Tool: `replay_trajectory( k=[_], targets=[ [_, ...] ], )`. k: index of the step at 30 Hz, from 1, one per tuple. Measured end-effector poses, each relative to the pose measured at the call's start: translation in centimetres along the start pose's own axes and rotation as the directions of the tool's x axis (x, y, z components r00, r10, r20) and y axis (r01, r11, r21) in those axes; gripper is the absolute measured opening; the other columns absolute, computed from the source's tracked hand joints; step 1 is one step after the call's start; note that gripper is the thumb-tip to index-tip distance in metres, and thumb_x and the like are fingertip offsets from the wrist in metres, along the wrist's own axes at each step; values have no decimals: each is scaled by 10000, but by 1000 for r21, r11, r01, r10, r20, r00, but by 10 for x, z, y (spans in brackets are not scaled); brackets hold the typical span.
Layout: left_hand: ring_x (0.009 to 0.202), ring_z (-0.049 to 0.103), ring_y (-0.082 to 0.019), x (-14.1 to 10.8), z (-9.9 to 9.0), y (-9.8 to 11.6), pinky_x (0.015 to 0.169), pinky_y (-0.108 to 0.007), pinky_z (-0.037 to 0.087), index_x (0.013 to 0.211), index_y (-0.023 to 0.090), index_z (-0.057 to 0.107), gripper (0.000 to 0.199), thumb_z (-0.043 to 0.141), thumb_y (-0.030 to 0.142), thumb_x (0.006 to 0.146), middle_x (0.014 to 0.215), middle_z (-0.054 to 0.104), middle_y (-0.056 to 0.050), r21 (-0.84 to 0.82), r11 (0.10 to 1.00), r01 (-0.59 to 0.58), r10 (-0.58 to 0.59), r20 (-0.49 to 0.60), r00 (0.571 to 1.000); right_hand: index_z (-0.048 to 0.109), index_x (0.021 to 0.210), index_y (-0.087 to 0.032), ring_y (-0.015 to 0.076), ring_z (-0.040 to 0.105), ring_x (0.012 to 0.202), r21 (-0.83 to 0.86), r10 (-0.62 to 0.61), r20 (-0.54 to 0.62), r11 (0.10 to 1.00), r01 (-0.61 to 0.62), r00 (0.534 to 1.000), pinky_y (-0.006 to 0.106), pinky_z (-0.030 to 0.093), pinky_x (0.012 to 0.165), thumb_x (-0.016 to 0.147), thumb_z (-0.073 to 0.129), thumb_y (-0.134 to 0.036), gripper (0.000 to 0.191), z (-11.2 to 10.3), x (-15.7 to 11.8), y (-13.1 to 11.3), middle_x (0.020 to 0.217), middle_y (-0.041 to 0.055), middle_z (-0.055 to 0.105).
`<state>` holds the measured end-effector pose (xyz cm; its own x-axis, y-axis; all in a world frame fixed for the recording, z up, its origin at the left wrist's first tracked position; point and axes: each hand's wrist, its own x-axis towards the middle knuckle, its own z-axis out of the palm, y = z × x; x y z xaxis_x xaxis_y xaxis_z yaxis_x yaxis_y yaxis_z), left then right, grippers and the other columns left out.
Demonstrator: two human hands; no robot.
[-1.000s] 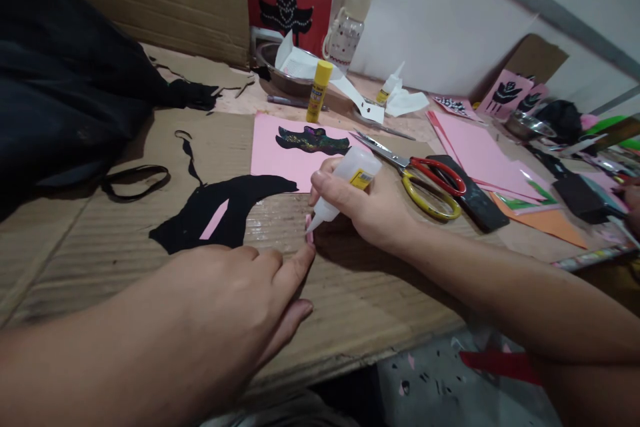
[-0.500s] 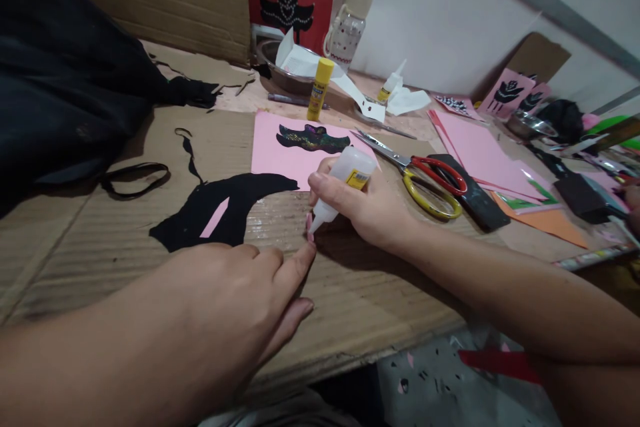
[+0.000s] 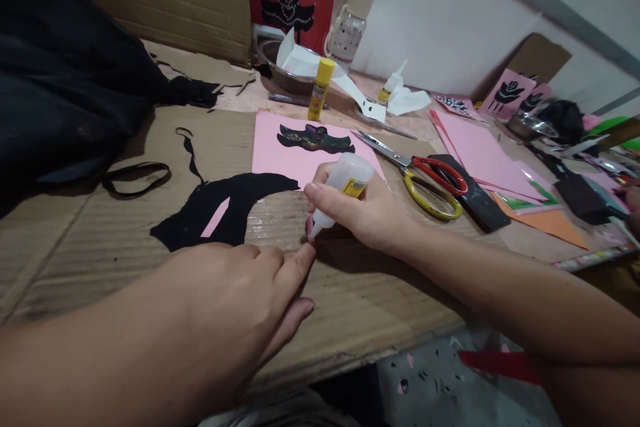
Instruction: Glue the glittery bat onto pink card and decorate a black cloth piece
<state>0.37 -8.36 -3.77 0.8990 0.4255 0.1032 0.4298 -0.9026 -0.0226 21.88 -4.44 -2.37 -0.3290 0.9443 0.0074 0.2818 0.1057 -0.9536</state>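
My right hand [image 3: 367, 213] is wrapped round a white glue bottle [image 3: 350, 177] with a yellow label, its nozzle tilted down. The tip meets a small pink paper strip [image 3: 309, 223] on the cardboard. My left hand [image 3: 220, 300] lies palm down, index finger stretched out and its tip at the strip's near end, thumb apart. Left of the strip is a cut piece of black material [image 3: 185, 220] with a pink paper strip [image 3: 216, 217] on it. Behind my right hand lies a pink card [image 3: 265, 153] bearing a glittery black shape [image 3: 315, 140].
Red-and-yellow-handled scissors [image 3: 433, 187] lie at right, partly over a dark flat block [image 3: 480, 207]. A yellow glue stick [image 3: 320, 90] stands behind the card, near a metal bowl [image 3: 270, 63] and a bottle [image 3: 350, 27]. Pink sheets [image 3: 490, 153] are farther right. Black fabric [image 3: 65, 80] covers the left.
The glue bottle and my right hand have shifted slightly down and left, with the nozzle lower at the strip's near end. My left hand is almost still.
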Motion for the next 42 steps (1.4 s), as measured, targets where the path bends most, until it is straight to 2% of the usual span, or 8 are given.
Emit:
replay_trajectory(
  k=[4, 9, 20, 23, 27, 33, 36, 42],
  targets=[
    [629, 755, -294, 1, 1, 2, 526, -409, 552, 1419, 95, 671, 478, 451, 349, 1078, 861, 795, -115, 13, 1000, 20, -21, 30, 999, 520, 710, -235, 148, 577, 626, -54, -38, -9, 998, 38, 999, 268, 459, 587, 917, 745, -570, 454, 0, -1, -1, 647, -31, 576],
    [649, 756, -297, 2, -3, -1, 540, -415, 553, 1480, 74, 615, 504, 382, 296, 1092, 877, 796, -125, 4, 1000, 5, -5, 92, 996, 512, 699, -237, 158, 580, 629, -68, -44, -8, 997, 43, 999, 283, 459, 593, 906, 752, -640, 512, -1, -2, -3, 652, -23, 584],
    [628, 735, -303, 0, -1, 4, 525, -429, 535, 1457, 59, 636, 492, 434, 295, 1075, 857, 787, -126, 9, 1000, 12, -13, 40, 999, 519, 697, -235, 149, 571, 615, -85, -69, -13, 994, 68, 997, 279, 441, 584, 906, 748, -653, 521, -2, 1, -1, 651, -29, 585],
    [643, 740, -298, 1, -1, 3, 537, -418, 541, 1434, 77, 655, 480, 421, 302, 1080, 866, 789, -126, 21, 1000, 12, -13, 55, 998, 528, 709, -234, 149, 576, 616, -81, -94, -20, 992, 92, 995, 278, 449, 592, 926, 742, -604, 479, -2, 1, -2, 652, -29, 592],
    [647, 744, -296, 2, -3, 3, 549, -404, 544, 1498, 54, 594, 509, 444, 291, 1074, 855, 782, -113, 7, 1000, 17, -18, 102, 995, 510, 700, -233, 145, 584, 623, -174, -114, -91, 980, 97, 989, 271, 451, 597, 949, 717, -522, 435, -3, 1, -5, 654, -26, 612],
    [635, 745, -311, 2, -5, 2, 530, -414, 536, 1441, 57, 651, 484, 448, 287, 1066, 864, 792, -141, 6, 1000, 0, -1, 98, 995, 534, 710, -237, 153, 602, 613, -91, -93, 20, 991, 94, 995, 278, 474, 594, 956, 724, -514, 416, -3, 0, -2, 645, -30, 615],
    [634, 739, -314, 2, -4, 3, 530, -427, 540, 1456, 48, 627, 490, 442, 276, 1064, 846, 780, -122, -17, 1000, 16, -15, 94, 995, 519, 701, -238, 141, 562, 609, -169, -133, -54, 978, 122, 990, 267, 448, 579, 959, 703, -464, 389, -3, 1, -4, 652, -31, 595],
    [639, 733, -303, 0, -4, 3, 548, -409, 525, 1490, 49, 587, 490, 429, 243, 1069, 855, 779, -124, -34, 999, 36, -33, 74, 997, 514, 709, -238, 136, 514, 617, -145, -123, -111, 984, 106, 986, 262, 432, 579, 905, 738, -634, 495, -4, 1, -9, 657, -36, 545]
  ],
)
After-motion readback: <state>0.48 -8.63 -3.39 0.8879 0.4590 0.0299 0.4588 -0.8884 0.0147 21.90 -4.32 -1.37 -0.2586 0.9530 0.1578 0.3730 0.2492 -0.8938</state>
